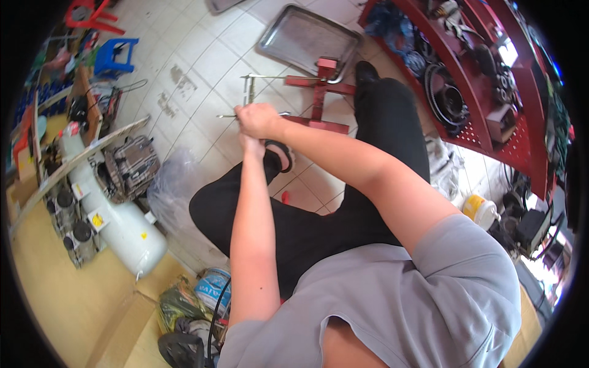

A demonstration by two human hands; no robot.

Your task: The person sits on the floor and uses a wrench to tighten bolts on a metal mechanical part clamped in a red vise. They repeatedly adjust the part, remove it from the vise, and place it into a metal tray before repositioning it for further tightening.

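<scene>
I judge the work to be under way, with a grip taken, but nothing shows whether any part is finished, so I cannot tell how much is left. From the left, a thin metal rod point(227, 116) pokes out past my fingers, its tip over the tiled floor point(202, 67). Next comes my left hand point(247, 130), mostly covered by the other, so I cannot tell how far its fingers are curled or what they hold. My right hand point(262, 118) lies over it, fingers folded into a fist that seems to have hold of the rod, which shows again just right of my knuckles. Just beyond my hands is a bright upright piece point(248, 89); from its far end a long bar point(282, 77) runs right, towards the red metal stand point(318, 101). Whether they touch is too small to tell. The stand is near my hands, on their right, its far end overlapping, in my view, the near edge of the metal tray point(307, 37). The red shelf point(454, 73) is farthest right.
</scene>
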